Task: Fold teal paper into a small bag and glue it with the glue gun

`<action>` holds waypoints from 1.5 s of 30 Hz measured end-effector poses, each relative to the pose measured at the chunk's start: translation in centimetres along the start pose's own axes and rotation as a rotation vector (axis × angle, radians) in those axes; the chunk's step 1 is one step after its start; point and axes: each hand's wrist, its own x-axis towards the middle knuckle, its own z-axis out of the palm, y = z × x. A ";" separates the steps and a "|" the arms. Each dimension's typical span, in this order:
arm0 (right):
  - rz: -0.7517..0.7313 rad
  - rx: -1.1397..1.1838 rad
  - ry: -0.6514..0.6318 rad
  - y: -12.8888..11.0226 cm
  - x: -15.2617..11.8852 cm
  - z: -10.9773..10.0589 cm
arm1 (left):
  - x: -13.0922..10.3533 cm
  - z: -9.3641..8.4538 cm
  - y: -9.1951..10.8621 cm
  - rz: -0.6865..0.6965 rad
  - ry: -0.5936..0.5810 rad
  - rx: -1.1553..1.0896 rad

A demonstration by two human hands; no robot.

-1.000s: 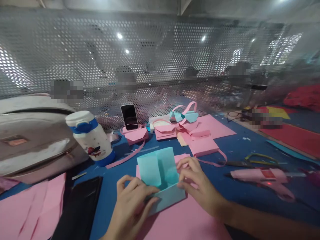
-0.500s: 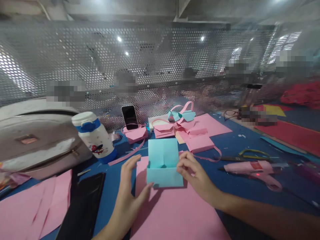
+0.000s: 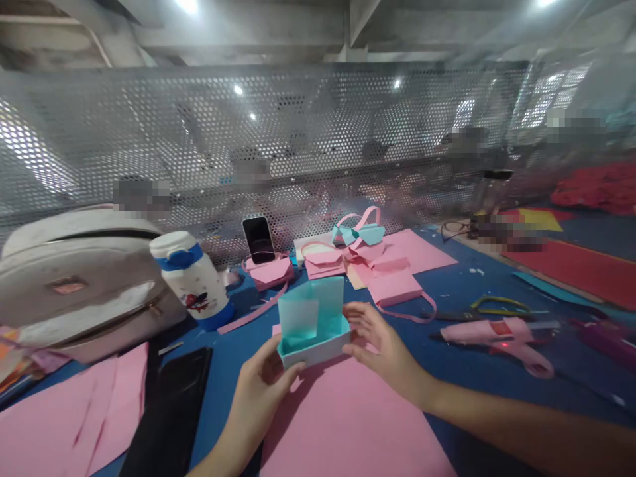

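A light-blue folded paper box (image 3: 315, 348) with its tall back flap raised is held above a pink paper sheet (image 3: 342, 417). My left hand (image 3: 265, 381) grips its left end, thumb in front and fingers behind. At the right end, my right hand (image 3: 375, 341) has its thumb on the front and its fingers around the side. The box's open top shows its inside. Beyond it lie small pink paper bags (image 3: 395, 288) with paper strips, and a light-blue paper piece with a pink handle (image 3: 365, 233).
On the right are a pink glue gun (image 3: 497, 331) with a red light and scissors (image 3: 501, 306). To the left stand a white-and-blue bottle (image 3: 193, 285), a backpack (image 3: 89, 285) and a black flat case (image 3: 169, 411). A phone (image 3: 259, 240) leans behind a pink bag.
The box has been turned and tipped so that its inside opens toward me. My left hand has closed on its left end, and my right hand has shifted slightly lower.
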 end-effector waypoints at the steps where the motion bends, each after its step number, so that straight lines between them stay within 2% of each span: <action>1: 0.042 0.040 -0.021 0.1 0.1 0.0 | 0.1 -0.1 -0.1 0.002 0.017 -0.001; 4: 0.137 0.130 -0.068 0.1 0.5 0.0 | 0.1 -0.3 -0.5 -0.014 0.038 0.022; 8: 0.153 0.160 -0.093 0.0 0.7 0.0 | -0.2 -0.4 -1.4 -0.034 0.025 0.117; 13: 0.175 0.184 -0.152 -0.5 0.7 0.1 | -1.0 -0.4 -2.4 -0.012 -0.087 0.167; 16: 0.151 0.125 -0.138 -0.4 0.7 0.1 | -1.1 -0.5 -2.2 -0.011 -0.104 0.200; 19: 0.128 0.025 -0.100 0.0 0.8 0.0 | -0.2 -1.0 -0.8 0.036 -0.090 0.193; 21: 0.130 -0.006 -0.090 0.3 0.8 0.0 | 1.5 -1.7 0.9 0.121 0.004 0.141; 23: 0.130 -0.017 -0.090 0.5 0.8 0.0 | 4.3 -2.5 2.7 0.220 0.130 0.064; 27: 0.109 -0.026 -0.092 0.4 0.7 0.1 | 12.5 -4.0 5.3 0.235 0.243 0.000; 30: 0.096 -0.033 -0.092 0.3 0.6 0.2 | 19.1 -4.7 5.5 0.167 0.349 -0.006; 33: 0.096 -0.042 -0.098 0.3 0.6 0.2 | 23.7 -5.1 4.6 0.070 0.399 0.007; 37: 0.102 -0.055 -0.097 0.6 0.9 0.1 | 26.2 -6.0 2.6 -0.054 0.368 0.015; 45: 0.105 -0.062 -0.104 0.7 1.0 0.1 | 26.7 -7.1 0.4 -0.135 0.336 0.038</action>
